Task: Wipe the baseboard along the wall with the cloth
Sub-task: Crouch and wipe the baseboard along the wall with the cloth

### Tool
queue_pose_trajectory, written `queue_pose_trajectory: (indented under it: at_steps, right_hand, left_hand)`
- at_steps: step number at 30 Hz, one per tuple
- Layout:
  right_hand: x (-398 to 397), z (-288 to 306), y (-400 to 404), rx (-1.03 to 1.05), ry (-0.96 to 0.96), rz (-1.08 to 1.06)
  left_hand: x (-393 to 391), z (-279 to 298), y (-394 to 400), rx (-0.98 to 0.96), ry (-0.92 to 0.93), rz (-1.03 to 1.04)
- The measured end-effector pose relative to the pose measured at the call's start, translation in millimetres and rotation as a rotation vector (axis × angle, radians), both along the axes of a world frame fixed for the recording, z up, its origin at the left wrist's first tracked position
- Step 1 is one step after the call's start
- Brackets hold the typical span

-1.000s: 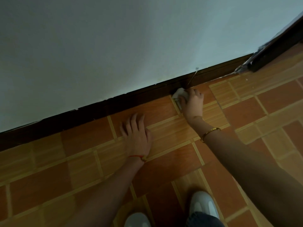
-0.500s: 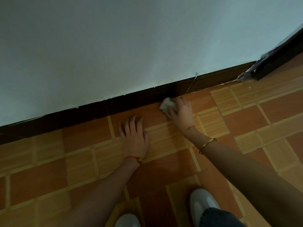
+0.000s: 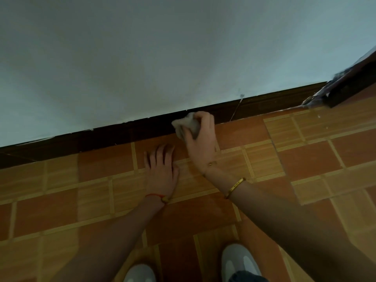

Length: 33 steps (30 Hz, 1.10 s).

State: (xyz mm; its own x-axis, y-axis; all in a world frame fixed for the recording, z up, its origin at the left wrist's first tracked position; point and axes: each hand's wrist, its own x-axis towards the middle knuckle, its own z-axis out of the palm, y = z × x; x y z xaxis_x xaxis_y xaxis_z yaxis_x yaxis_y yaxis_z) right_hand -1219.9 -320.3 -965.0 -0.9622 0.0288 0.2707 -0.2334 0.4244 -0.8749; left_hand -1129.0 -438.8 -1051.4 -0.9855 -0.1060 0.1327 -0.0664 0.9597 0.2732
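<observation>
Right hand (image 3: 200, 143): reaching forward to the foot of the wall, fingers (image 3: 205, 119) curled over a crumpled wad, thumb side hidden beneath it.
Cloth (image 3: 186, 125): pale, bunched up, gripped in the right hand and pressed against the baseboard where it meets the floor; left part sticking out past the knuckles.
Baseboard (image 3: 122, 133): dark brown strip running diagonally across the view, lower at the left, higher at the right, between wall and floor.
Left hand (image 3: 161, 169): laid flat, palm down on the floor just short of the baseboard, fingers straight and slightly spread, holding nothing; blurred at the tips.
Wall (image 3: 162, 47): plain, pale grey-white, filling the upper half.
Floor (image 3: 305, 159): terracotta and tan tiles in a grid pattern.
Bracelet (image 3: 235, 187): gold-coloured, on the right wrist.
Red cord (image 3: 154, 195): around the left wrist.
Shoes (image 3: 240, 261): light grey, toes pointing at the wall, at the bottom edge.
Dark frame (image 3: 350, 86): at the far right end of the baseboard, scuffed with pale marks.
</observation>
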Motion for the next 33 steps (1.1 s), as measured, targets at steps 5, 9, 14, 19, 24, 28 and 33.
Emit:
queue_pose_trajectory:
  at_steps: [5, 9, 14, 19, 24, 28, 33]
  right_hand:
    - [-10, -2, 14, -0.066, 0.005, -0.151]
    - [-31, -3, 60, -0.177, -0.037, -0.445]
    - [-35, -5, 63, -0.182, -0.031, -0.373]
    - [-9, -3, 9, -0.086, -0.025, -0.095]
    - [-13, 1, 21, -0.137, -0.024, -0.212]
    - [-37, 7, 65, -0.235, -0.025, -0.427]
    - [-33, 8, 49, -0.219, 0.014, -0.353]
  left_hand:
    - [3, 3, -6, -0.014, -0.029, -0.055]
    - [4, 9, -10, -0.046, -0.104, -0.082]
    - [4, 16, -3, -0.057, -0.172, -0.057]
    - [6, 22, -6, -0.024, -0.232, -0.078]
    - [6, 21, 0, 0.026, -0.23, -0.041]
    - [7, 14, 9, 0.034, -0.183, 0.007]
    - [8, 8, 10, 0.024, -0.133, 0.024]
